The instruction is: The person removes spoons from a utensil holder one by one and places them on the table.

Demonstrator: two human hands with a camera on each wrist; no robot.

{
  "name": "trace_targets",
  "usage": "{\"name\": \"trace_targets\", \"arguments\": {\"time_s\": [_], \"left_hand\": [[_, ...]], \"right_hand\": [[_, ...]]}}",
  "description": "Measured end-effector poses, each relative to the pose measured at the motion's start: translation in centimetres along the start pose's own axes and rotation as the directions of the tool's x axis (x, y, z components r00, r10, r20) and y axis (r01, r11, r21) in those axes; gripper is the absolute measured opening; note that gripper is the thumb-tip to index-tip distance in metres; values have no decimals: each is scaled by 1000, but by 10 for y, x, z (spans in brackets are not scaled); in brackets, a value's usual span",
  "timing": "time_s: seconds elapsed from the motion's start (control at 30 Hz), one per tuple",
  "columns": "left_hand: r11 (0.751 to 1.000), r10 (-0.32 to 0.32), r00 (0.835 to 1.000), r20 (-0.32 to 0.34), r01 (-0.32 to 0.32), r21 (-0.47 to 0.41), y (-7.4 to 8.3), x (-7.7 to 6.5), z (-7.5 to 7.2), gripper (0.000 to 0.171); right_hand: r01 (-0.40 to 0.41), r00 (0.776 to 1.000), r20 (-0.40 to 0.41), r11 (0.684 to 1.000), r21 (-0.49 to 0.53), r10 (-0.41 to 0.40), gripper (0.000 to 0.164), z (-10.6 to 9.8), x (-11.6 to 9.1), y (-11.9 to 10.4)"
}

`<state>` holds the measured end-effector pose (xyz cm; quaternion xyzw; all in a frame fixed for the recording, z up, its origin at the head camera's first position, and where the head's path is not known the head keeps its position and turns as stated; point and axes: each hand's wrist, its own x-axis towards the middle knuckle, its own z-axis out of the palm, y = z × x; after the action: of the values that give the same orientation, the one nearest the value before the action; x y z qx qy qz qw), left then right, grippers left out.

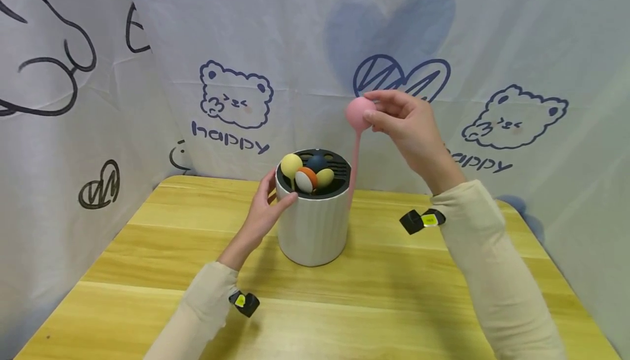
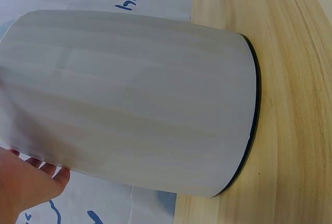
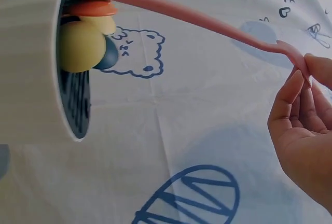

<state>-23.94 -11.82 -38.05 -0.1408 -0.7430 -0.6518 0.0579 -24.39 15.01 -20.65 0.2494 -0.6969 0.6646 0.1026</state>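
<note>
Your right fingers (image 1: 386, 121) pinch the pink spoon (image 1: 358, 114) head-up, handle (image 1: 356, 155) near-vertical; your left fingers (image 1: 285, 201) grip the white holder (image 1: 315, 234) of utensils (image 1: 291, 166).

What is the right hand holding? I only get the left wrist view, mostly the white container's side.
Observer: The head view shows the right hand pinching a pink utensil by its round head.

Operator: What pokes up from the container?

Observer: Above its black slotted top are two yellow heads, a dark blue head and an orange and white head.

Operator: Is the pink stem inside too?

Observer: No, it hangs outside, by the container's right side.
</note>
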Motion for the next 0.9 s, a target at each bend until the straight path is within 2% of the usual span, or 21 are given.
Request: {"name": "trace_targets", "arguments": {"time_s": [0.13,0.33,0.6,0.9], "left_hand": [[1000,1,1000,2,-1,3,-1,0,0,77],[1000,8,1000,2,-8,5,0,-1,0,78],[1000,13,1000,-3,-13,4,0,-2,0,78],[1000,23,1000,-8,-23,14,0,-4,1,78]], "right_hand": [[-24,1000,-8,1000,-8,24,28,-4,-4,9],[-49,999,-7,998,40,49,24,-9,-8,22],[-68,998,-5,997,26,68,23,-14,-17,36],[-139,989,-54,988,-62,136,39,-22,-25,49]]}}
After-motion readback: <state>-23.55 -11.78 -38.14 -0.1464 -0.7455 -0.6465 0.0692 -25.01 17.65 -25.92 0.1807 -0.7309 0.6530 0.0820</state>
